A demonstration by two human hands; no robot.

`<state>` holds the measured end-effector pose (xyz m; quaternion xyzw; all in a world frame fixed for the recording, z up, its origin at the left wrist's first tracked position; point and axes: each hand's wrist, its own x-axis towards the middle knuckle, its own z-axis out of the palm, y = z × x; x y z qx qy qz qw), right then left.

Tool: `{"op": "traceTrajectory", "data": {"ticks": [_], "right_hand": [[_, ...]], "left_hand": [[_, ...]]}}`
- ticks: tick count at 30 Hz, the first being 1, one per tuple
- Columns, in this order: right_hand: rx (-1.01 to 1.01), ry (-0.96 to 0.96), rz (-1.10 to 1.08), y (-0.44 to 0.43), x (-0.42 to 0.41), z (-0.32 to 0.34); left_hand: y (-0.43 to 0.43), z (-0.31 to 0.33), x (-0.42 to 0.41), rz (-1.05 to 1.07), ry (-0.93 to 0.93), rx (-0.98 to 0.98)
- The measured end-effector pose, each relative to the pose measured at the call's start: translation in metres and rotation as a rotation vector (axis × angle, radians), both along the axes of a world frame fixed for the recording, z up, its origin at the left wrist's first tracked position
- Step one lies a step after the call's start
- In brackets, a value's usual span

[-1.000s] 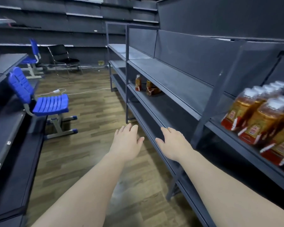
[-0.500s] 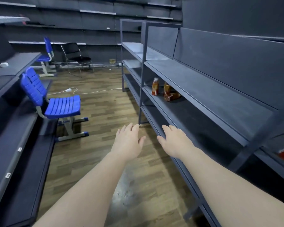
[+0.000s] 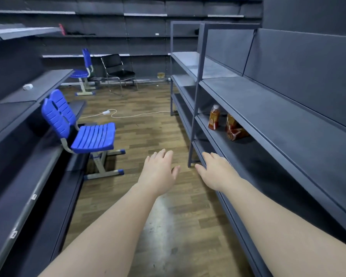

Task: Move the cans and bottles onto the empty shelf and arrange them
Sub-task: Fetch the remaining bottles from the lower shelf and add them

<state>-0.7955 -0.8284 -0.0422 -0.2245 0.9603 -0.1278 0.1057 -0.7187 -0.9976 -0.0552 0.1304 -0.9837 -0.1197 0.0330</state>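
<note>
Left hand (image 3: 158, 172) and right hand (image 3: 218, 172) hung flat-fingered and empty beside the shelf (image 3: 268, 156); a careless reach could knock its standing bottles (image 3: 214, 117) over, or roll the toppled bottle (image 3: 237, 133) off.

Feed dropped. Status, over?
Left hand open, right hand open, both empty. Amber plastic bottles on dark grey metal shelf ahead, one toppled. Blue plastic chair left, not blocking.

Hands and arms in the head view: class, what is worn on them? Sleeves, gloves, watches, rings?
Nothing visible. The left hand and right hand are ungloved. Both forearms are bare to the picture's edge, with no sleeve in view. No watch, band or ring shows.
</note>
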Motion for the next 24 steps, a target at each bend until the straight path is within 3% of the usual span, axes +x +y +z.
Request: {"op": "traceTrajectory", "data": {"ticks": [11,24], "right_hand": [[0.028,-0.047,-0.022,-0.032,-0.109,-0.015],[0.070,-0.094,-0.250,-0.097,-0.239,-0.028]], "left_hand": [[-0.036,-0.014,-0.114,-0.024,-0.016,0.024],[-0.120,-0.036,-0.286,-0.238,0.010,0.065]]}}
